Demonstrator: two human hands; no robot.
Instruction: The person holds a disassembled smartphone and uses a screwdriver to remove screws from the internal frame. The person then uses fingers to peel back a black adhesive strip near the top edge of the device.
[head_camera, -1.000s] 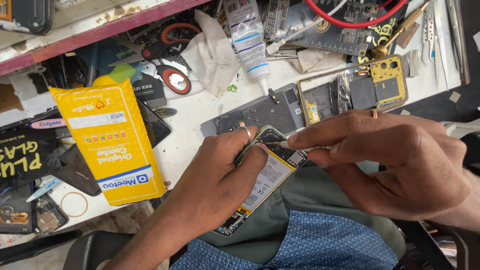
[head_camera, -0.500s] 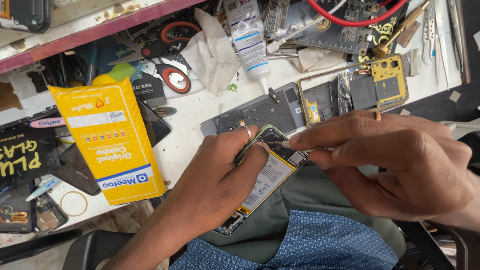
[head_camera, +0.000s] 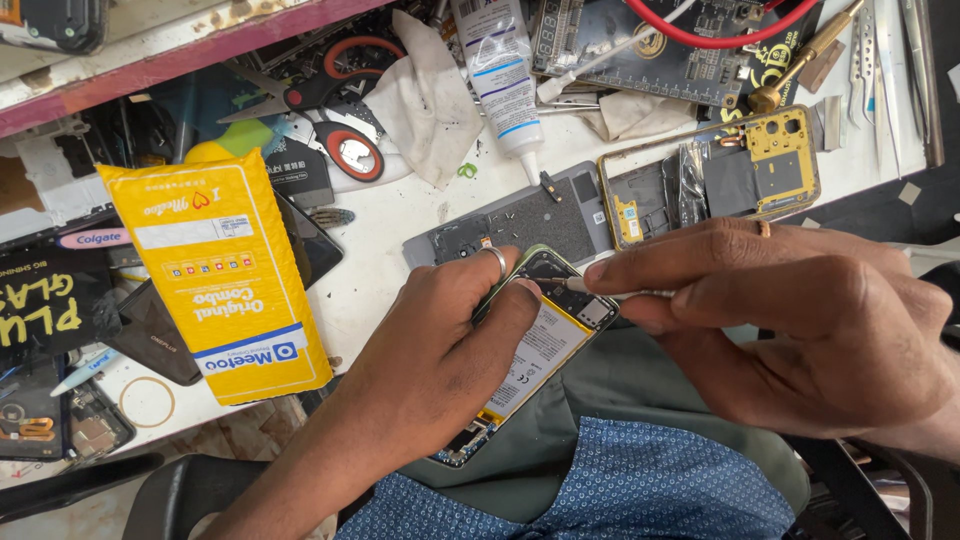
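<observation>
An opened smartphone (head_camera: 535, 345) with its yellow-white battery showing lies tilted over my lap. My left hand (head_camera: 440, 345), a ring on one finger, grips it along its left edge and top. In my right hand (head_camera: 800, 320) I pinch a thin metal tool (head_camera: 610, 293). The tool's tip touches the circuit board near the phone's upper end. Part of the phone's lower end is hidden behind my left wrist.
On the white bench lie a grey phone back panel (head_camera: 520, 225), a gold phone frame (head_camera: 710, 175), a white glue tube (head_camera: 497, 75), red-handled scissors (head_camera: 330, 120), a yellow box (head_camera: 220, 265), a cloth (head_camera: 425, 95) and a dark circuit board with a red wire (head_camera: 690, 40).
Both hands keep their grip and hardly move. The tool tip stays at the phone's upper board with only a slight shift.
</observation>
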